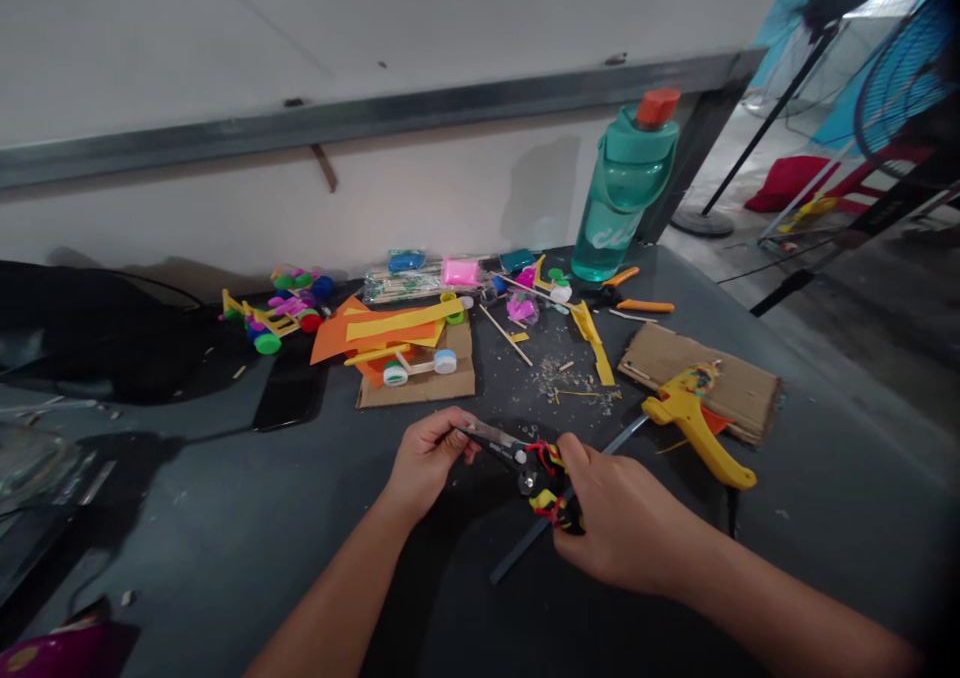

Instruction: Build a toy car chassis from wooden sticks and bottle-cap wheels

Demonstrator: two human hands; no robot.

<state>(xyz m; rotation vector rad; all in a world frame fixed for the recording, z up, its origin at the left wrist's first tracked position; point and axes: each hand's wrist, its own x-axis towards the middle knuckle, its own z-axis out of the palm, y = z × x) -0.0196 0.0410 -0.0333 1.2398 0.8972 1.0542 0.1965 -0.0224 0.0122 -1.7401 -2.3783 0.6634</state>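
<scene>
My right hand point(626, 518) grips a pair of scissors point(527, 480) by black, yellow and red handles. Their blades point left and lie slightly apart. At the blade tips, my left hand point(421, 463) is closed in a pinch; whatever its fingers hold is too small or hidden to make out. Under the scissors and my right hand runs a long grey stick point(517, 553), its far end meeting a yellow glue gun point(686, 413). Beyond my left hand, small white and blue caps joined by a stick point(421, 365) rest on a cardboard piece point(457, 385).
Orange and yellow sheets point(337, 336), a phone point(289, 398) and colourful wheeled models point(277, 313) lie left. A teal bottle point(626, 193), orange-handled pliers point(645, 306) and yellow strips point(592, 343) stand or lie behind. Another cardboard piece point(652, 353) sits under the glue gun. Scraps point(562, 378) litter the table.
</scene>
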